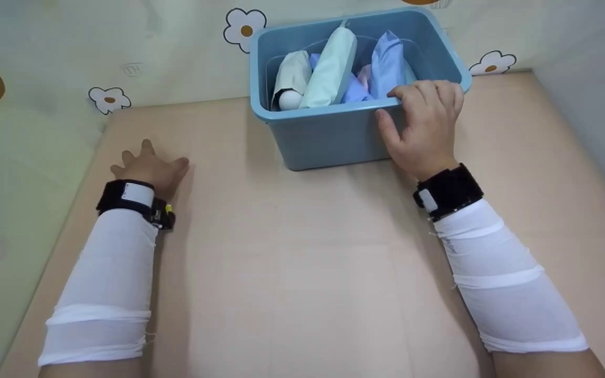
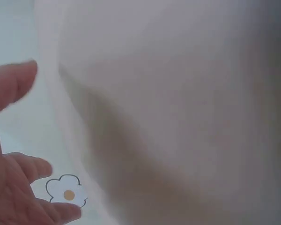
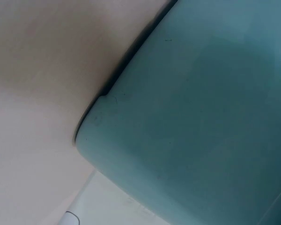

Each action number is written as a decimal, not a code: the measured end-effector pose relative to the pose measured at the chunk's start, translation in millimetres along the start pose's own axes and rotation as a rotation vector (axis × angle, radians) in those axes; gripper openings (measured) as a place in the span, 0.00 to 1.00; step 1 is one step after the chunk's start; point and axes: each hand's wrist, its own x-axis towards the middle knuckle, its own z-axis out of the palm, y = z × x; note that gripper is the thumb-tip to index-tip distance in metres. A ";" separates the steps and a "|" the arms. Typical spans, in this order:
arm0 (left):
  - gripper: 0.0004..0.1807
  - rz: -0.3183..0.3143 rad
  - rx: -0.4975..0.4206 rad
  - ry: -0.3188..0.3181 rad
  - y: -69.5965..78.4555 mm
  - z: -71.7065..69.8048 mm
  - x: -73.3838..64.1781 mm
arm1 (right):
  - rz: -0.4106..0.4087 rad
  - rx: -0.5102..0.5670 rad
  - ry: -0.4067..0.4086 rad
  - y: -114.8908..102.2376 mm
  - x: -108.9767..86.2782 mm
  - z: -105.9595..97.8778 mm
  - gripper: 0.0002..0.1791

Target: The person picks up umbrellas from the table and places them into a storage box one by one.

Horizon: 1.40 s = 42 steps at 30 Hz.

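Observation:
A blue plastic bin [image 1: 329,139] stands at the back of the table. My right hand [image 1: 428,128] grips its front rim near the right corner, fingers over the edge and thumb against the outside. Inside lie a long mint-green cloth bundle [image 1: 331,68], a grey wrapped bundle [image 1: 293,76] with a white rounded end, and blue cloth pieces [image 1: 386,60]. In the right wrist view the bin's wall [image 3: 187,117] fills most of the frame. At the left, my left hand [image 1: 150,170] rests near the table's edge, fingers spread, holding nothing; its thumb [image 2: 14,84] shows in the left wrist view.
The table [image 1: 281,262] has a beige covering. Behind it and along the left is a pale wall covering with flower prints [image 1: 109,100]. A grey-white surface [image 1: 591,94] borders the right side. Both wrists wear black straps over white sleeves.

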 end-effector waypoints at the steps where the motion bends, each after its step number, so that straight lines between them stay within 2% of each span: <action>1: 0.63 -0.008 -0.002 -0.003 -0.1 -1.6 -0.4 | -0.003 0.009 0.007 0.1 0.3 0.7 0.28; 6: 0.67 -0.017 0.016 -0.015 0.8 -3.9 -2.7 | -0.009 0.026 0.012 -0.2 1.4 3.4 0.28; 14: 0.64 -0.018 0.057 -0.005 3.0 2.1 -9.0 | -0.015 0.045 -0.002 -4.5 2.5 7.4 0.28; 18: 0.63 -0.018 0.052 -0.022 6.1 6.0 -9.7 | -0.018 0.050 -0.004 -3.3 3.9 5.6 0.28; 24: 0.57 0.022 0.092 -0.038 14.9 11.0 -7.4 | -0.005 0.046 0.005 3.4 4.1 0.0 0.29; 32: 0.55 0.028 0.071 -0.017 23.3 15.4 -4.4 | -0.015 0.038 0.023 10.4 2.0 -1.6 0.29; 39: 0.54 -0.033 0.025 0.049 14.1 13.6 -4.7 | -0.011 0.053 0.021 11.4 1.1 -0.4 0.29; 42: 0.52 -0.039 0.018 0.064 14.8 13.2 -6.0 | -0.003 0.047 0.023 13.8 0.4 -2.8 0.30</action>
